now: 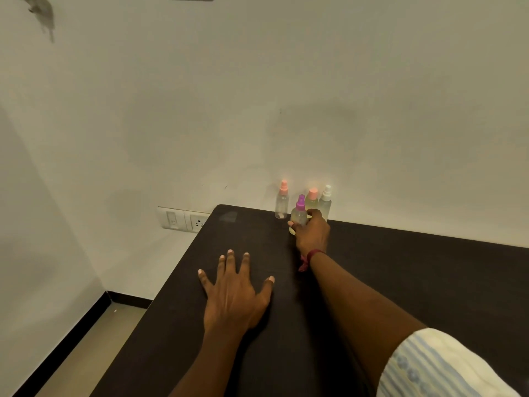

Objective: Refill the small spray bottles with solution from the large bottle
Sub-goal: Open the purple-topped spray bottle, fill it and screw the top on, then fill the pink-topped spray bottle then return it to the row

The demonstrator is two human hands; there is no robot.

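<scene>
Head view only. Far edge of dark table (400, 282), against the wall: four small bottles close together.

Right hand (312, 233) wrapped round the body of the purple-capped bottle (299, 214), fingers curled on it. Base on the tabletop or just off it; cannot tell which.

Behind it, touching or nearly so: yellowish bottle (312, 200) with pink cap, and white-capped bottle (325, 202). Just left, standing apart: clear bottle (282, 203) with pink sprayer, apparently near empty.

Left hand (234, 293) flat on the table, fingers spread, holding nothing.

Large bottle not made out with certainty.

Handling, as a judgement: probably thin plastic, light, smooth, easily tipped. Best held round mid-body, not by the sprayer top. Neighbours close, easily knocked.
</scene>
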